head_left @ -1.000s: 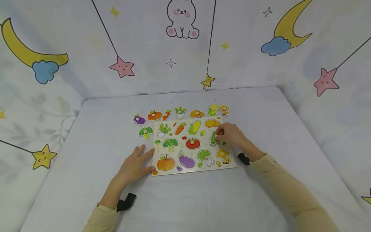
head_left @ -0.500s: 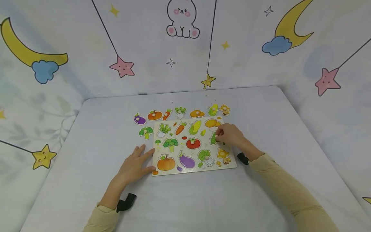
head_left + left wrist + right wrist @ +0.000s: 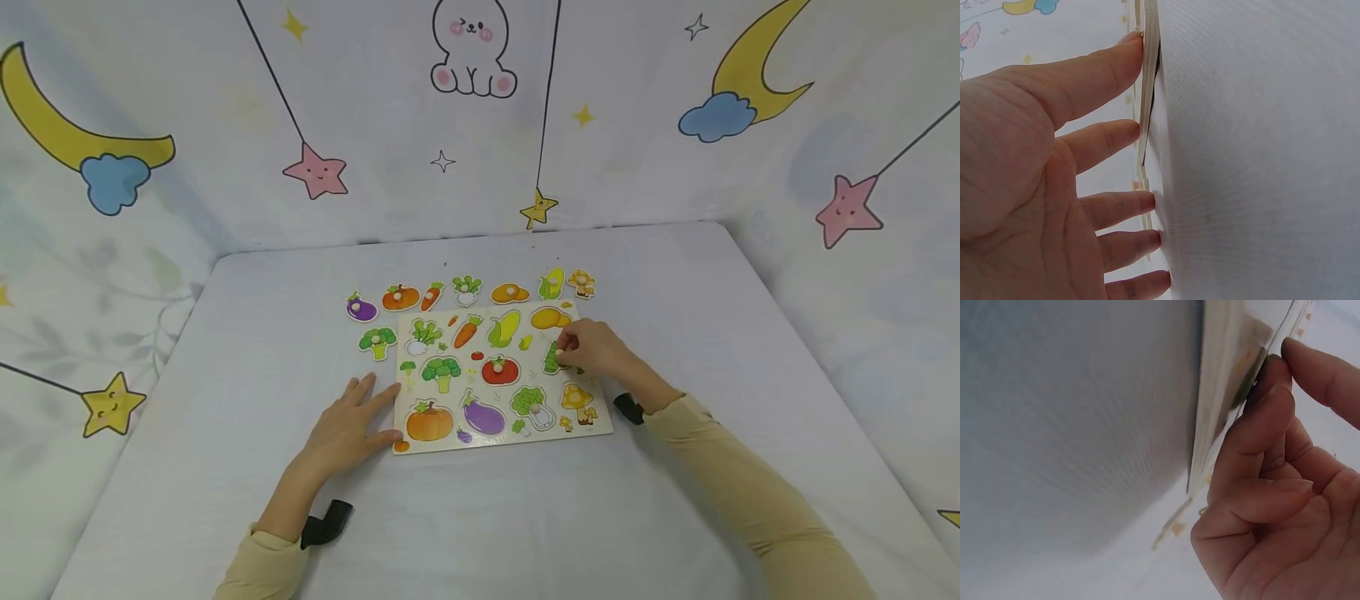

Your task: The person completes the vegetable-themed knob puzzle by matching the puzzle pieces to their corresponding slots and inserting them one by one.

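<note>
A wooden puzzle board (image 3: 510,439) with printed vegetables lies on the white table. My left hand (image 3: 341,429) is spread at its left edge, thumb and index fingertip touching the board's side in the left wrist view. At the board's right part, my right hand (image 3: 596,348) pinches a green vegetable puzzle piece (image 3: 551,358) between thumb and fingers. This piece is partly covered by the fingers, so its exact kind is hidden; it appears to lie in its slot. A knobbed tomato piece (image 3: 499,372) and a leafy cabbage piece (image 3: 532,407) sit in the board.
Behind the board lie loose pieces: eggplant (image 3: 362,308), pumpkin (image 3: 401,298), carrot (image 3: 431,297), radish (image 3: 467,292), potato (image 3: 510,294), corn (image 3: 551,284) and mushroom (image 3: 581,284). A broccoli piece (image 3: 377,342) lies left of the board. A patterned cloth wall (image 3: 375,117) stands behind.
Both hands and the pieces stay in nearly the same places. The whole view has shifted very slightly.
</note>
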{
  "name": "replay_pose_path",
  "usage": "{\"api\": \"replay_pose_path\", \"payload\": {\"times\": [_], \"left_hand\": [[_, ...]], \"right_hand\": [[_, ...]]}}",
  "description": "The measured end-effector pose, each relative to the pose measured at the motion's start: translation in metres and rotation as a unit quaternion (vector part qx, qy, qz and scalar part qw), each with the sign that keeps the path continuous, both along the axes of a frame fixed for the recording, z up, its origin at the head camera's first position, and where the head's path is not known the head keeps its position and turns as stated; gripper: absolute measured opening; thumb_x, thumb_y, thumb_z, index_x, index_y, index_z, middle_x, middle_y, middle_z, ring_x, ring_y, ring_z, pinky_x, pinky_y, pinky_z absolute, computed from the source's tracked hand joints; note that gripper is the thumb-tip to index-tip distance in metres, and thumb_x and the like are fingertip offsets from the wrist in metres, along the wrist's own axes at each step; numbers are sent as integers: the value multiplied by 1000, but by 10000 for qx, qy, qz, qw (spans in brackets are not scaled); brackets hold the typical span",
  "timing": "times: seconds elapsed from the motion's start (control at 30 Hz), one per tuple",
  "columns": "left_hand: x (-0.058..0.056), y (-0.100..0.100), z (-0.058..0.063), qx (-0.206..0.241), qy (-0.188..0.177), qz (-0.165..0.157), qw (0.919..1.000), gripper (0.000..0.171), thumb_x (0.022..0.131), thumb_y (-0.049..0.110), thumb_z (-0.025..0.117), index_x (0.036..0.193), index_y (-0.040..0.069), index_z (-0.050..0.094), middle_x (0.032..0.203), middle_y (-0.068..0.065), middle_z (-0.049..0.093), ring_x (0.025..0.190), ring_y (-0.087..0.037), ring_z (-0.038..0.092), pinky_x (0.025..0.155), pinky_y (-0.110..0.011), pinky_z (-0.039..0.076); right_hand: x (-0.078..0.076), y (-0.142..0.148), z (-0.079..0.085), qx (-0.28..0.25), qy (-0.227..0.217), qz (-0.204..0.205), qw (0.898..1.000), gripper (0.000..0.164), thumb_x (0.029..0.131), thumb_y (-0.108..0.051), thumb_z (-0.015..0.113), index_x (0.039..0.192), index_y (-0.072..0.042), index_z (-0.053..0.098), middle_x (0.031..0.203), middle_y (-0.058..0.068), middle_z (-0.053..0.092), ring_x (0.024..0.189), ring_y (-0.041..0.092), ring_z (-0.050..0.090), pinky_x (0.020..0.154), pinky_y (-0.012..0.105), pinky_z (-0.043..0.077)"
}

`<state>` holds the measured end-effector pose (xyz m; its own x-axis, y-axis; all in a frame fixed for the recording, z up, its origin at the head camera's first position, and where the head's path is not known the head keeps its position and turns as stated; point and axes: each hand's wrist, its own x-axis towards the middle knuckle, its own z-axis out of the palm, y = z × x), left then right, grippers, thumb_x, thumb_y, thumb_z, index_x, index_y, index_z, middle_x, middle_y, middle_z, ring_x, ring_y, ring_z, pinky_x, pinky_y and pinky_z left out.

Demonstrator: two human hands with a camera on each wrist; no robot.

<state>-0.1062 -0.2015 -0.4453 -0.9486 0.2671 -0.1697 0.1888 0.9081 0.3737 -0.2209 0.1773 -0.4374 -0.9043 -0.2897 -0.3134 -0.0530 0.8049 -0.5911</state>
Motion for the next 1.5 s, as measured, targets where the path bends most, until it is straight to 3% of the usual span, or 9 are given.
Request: {"api": "replay_pose_path", "payload": {"times": [0.2,0.4,0.5,0.7,1.13,1.5], "left_hand": [[-1,-1,-1,22,-63,32,10000,71,85,39,73,146,14,47,155,-27,30,143,-52,22,106,-71,30],[-1,-1,-3,26,-43,31,10000,71,85,39,73,146,14,47,155,-27,30,143,-52,23,106,-71,30],[-1,-2,-4,44,-40,25,10000,70,85,39,73,145,14,48,155,-27,30,143,-52,23,106,-70,30],[0,-1,-9,76,-40,40,10000,70,85,38,74,145,14,48,156,-26,30,143,-52,22,107,-70,30],[-1,0,-3,12,-39,61,10000,70,85,39,73,146,14,48,156,-26,30,144,-52,22,107,-70,30],[-1,-1,-3,-101,-31,65,9999,70,85,40,73,145,15,48,155,-26,31,143,-51,24,106,-70,32]], "right_hand": [[-15,12,9,240,69,40,9997,34,87,-30,73,111,-6,65,86,7,60,74,20,53,61,28,43],[-54,40,10,-106,661,-892,9938,44,91,-23,68,130,-5,56,99,14,59,79,24,53,65,29,44],[-74,52,5,-242,715,-1244,9894,45,92,-20,67,133,-5,54,99,15,57,80,24,52,65,30,44],[-96,56,-3,-281,473,-1373,9890,42,92,-15,66,131,-3,56,103,17,56,87,26,51,72,32,44],[-115,41,-11,-153,419,-1250,9912,30,90,-14,67,116,0,63,104,17,63,78,20,57,64,24,45],[-113,37,-7,-47,395,-1406,9893,24,93,-10,61,112,4,63,110,23,63,84,23,57,65,24,44]]}}
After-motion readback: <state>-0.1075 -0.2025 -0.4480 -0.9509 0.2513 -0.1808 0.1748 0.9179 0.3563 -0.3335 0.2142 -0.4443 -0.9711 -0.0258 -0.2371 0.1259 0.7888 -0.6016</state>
